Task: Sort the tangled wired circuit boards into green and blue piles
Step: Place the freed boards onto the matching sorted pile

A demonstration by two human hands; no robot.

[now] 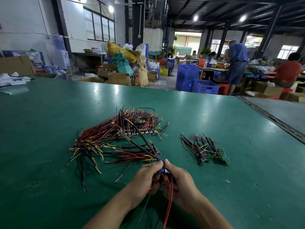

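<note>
Both hands meet at the 6 o'clock edge of the green bench (214, 116). The left hand (145, 177) and right hand (178, 180) pinch one blue circuit board (163, 171) between curled fingers, red wires (169, 204) trailing down. The tangled pile (118, 138) lies at 11 o'clock, the small green-board pile (206, 149) at 2 o'clock.

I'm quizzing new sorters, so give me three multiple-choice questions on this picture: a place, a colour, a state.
1. Where is the small pile of green wired circuit boards from the big tangled heap of wired boards? A left; B right; C on top.
2. What colour is the small circuit board being held? A blue; B white; C orange.
3. The left hand and right hand are: A lying flat; B one idle; C both gripping that board.
B, it sits apart rightward; A, blue shows between the thumbs; C, both hands' fingers curl round it.
</note>
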